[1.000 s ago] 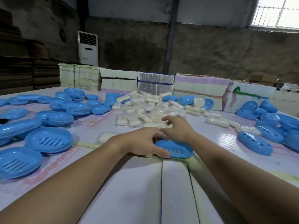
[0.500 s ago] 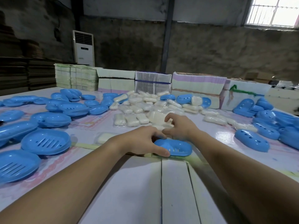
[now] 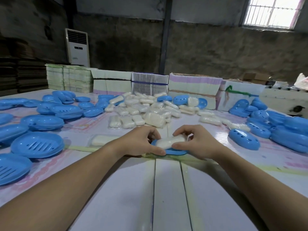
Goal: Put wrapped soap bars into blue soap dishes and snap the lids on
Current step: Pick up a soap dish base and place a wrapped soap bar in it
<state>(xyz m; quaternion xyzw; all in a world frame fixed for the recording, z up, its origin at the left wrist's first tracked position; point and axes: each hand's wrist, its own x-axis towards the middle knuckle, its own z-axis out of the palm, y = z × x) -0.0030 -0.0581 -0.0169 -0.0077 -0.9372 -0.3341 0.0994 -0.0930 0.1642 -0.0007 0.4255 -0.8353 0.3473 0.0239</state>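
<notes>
— What's the grip doing right now?

— Both hands are closing on one soap bar (image 3: pixel 170 140). The right hand (image 3: pixel 198 144) is pinching its right end between thumb and fingers; the left hand (image 3: pixel 141 144) is cupping the other end, thumb lying along the near rim of the dish (image 3: pixel 177 152). So neither hand is open: both are holding the bar, and the left is also steadying the dish.

— And where's the bar sitting?

— Directly between the two grips, resting on the dish, which is lying flat on the tabletop (image 3: pixel 168 194). Its long axis is running left to right, the right end tipped a little higher, so I'd say it's still being pressed down rather than fully seated. The dish's long axis is matching it.

— Which hand goes for a lid?

— I'm judging the right one. The lids (image 3: pixel 244 141) are lying well off to the right of the grip, rounded side up with small holes. More open dishes (image 3: pixel 37 145) are spreading out to the left.

— And beyond the grip?

— The soap pile (image 3: pixel 150 112) is lying just past the hands, with one loose bar (image 3: pixel 102 140) near the left wrist. The tabletop is looking pale and glossy, seamed panels. Stacked cartons (image 3: pixel 193 87) are lining its far edge, an air conditioner (image 3: pixel 78 47) is standing against a rough, dim wall, and a barred window (image 3: pixel 271 12) is glowing up high on the right.
</notes>
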